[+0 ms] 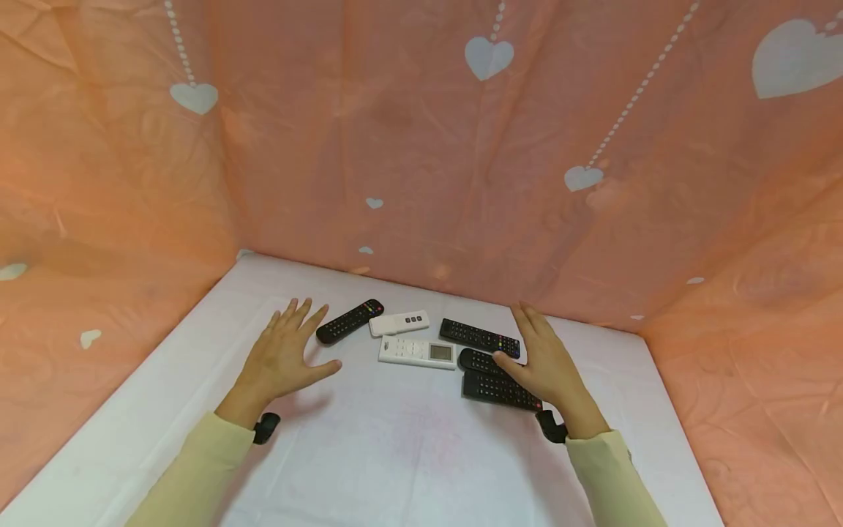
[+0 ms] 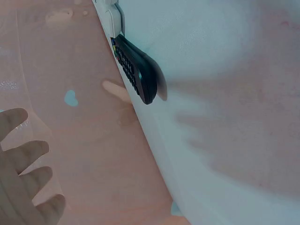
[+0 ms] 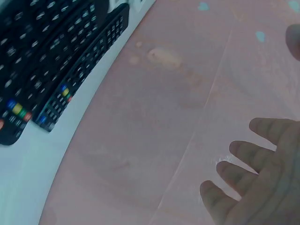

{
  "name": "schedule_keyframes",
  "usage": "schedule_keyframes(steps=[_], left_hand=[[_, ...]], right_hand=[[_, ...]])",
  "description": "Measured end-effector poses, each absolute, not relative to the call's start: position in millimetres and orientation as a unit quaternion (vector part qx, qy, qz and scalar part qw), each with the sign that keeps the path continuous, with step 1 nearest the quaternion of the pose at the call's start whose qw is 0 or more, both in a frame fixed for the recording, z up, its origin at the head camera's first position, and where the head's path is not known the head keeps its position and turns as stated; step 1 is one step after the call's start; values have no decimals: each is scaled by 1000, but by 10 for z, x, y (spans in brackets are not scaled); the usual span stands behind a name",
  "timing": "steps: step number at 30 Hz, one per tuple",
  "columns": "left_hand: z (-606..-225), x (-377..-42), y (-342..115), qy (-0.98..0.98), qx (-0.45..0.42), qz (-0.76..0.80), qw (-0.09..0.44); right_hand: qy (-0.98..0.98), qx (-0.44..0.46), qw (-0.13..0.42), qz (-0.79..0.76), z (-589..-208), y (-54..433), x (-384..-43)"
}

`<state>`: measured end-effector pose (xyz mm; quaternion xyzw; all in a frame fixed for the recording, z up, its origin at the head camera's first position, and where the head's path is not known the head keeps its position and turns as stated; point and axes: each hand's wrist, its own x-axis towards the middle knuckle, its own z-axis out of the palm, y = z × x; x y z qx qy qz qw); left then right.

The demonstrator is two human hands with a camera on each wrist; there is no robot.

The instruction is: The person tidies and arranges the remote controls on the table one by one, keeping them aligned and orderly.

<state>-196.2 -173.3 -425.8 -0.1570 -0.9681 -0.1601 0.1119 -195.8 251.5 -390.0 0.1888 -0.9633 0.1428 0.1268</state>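
My left hand (image 1: 283, 359) is held over the table with fingers spread, nearest to a black remote control (image 1: 350, 322) with coloured buttons, which lies slanted. Its fingers show straight in the left wrist view. My right hand (image 1: 543, 359), fingers also extended, hovers over the right-hand group: a slim black remote (image 1: 479, 337), a rounded black remote (image 1: 479, 361) partly hidden by the thumb, and a wider black remote (image 1: 500, 390). Between the hands lie a small white remote (image 1: 399, 323) and a larger white remote with a grey screen (image 1: 417, 352). Neither hand holds anything.
A white cloth covers the table (image 1: 408, 454). Orange-pink curtains (image 1: 395, 146) with white hearts rise along the back and both sides. Black wrist bands (image 1: 266, 428) sit on both wrists, below pale yellow-green sleeves (image 1: 197, 468).
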Motion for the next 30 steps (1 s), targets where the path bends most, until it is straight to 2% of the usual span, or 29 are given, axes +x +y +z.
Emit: schedule_keyframes(steps=[9, 15, 22, 30], left_hand=[[-4285, -1981, -1750, -966, -147, -162, 136], [-4318, -2023, -1778, -956, -137, -206, 155], [-4403, -2055, -1839, -952, -95, -266, 116], [-4530, -2123, -1855, -952, -83, -284, 77]], right_hand=[[-953, 225, 115, 167, -3874, 2260, -2162], [-941, 258, 107, 189, -3886, 2032, -2419], [-929, 280, 44, 238, -3992, 1690, -2758], [-914, 305, 10, 268, -4113, 1402, -3116]])
